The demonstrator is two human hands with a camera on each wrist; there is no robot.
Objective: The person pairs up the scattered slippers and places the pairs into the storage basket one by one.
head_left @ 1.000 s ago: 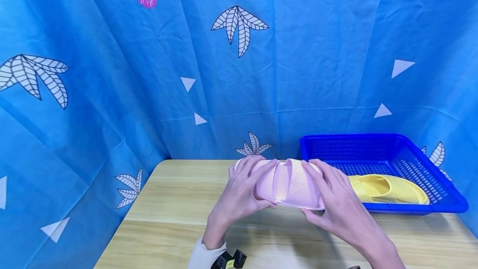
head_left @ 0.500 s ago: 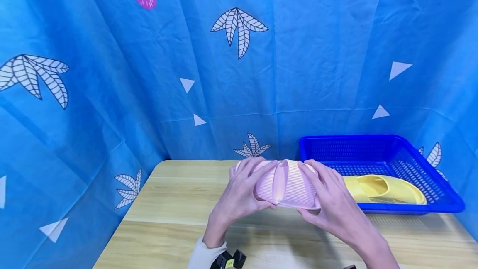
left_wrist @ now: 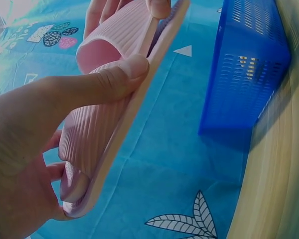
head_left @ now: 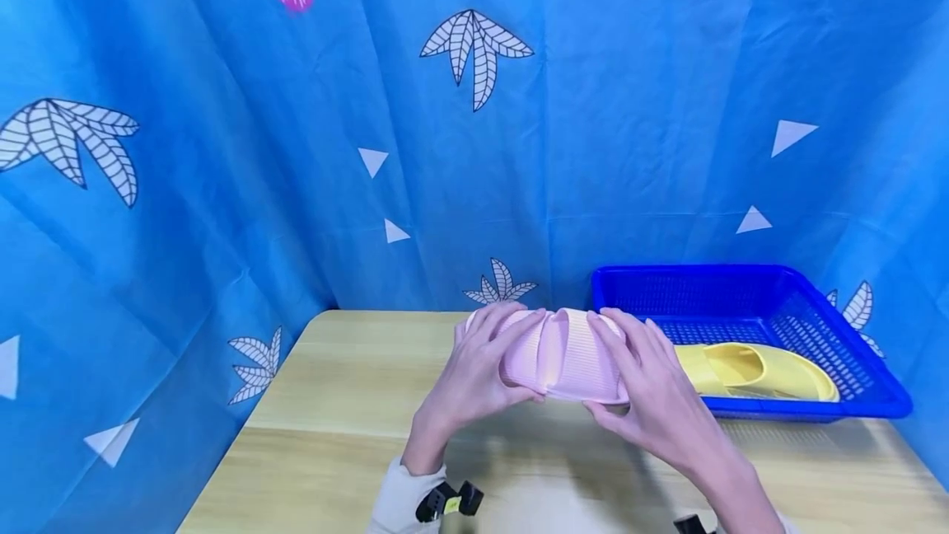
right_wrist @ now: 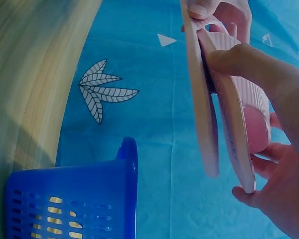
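Above the table, two pink slippers with ribbed straps are held overlapping, one partly slid into the other. My left hand [head_left: 470, 373] grips the left pink slipper [head_left: 521, 359], fingers over its strap and thumb on the sole's edge. Around the right pink slipper [head_left: 591, 363] curls my right hand [head_left: 663, 390], its thumb underneath. In the right wrist view, the left slipper's sole [right_wrist: 200, 112] and the right slipper's sole [right_wrist: 233, 119] lie close together, with a narrow gap widening at one end. The straps hide where the slippers meet inside.
A blue perforated basket [head_left: 815, 412] stands at the right of the wooden table [head_left: 326, 402]. Inside lies a yellow slipper [head_left: 797, 375]; my right hand partly covers its left part. A blue patterned curtain [head_left: 623, 122] hangs behind and at the sides.
My right hand has shifted slightly left with its slipper, so the two pink slippers overlap a little more. The left hand stays nearly in place.
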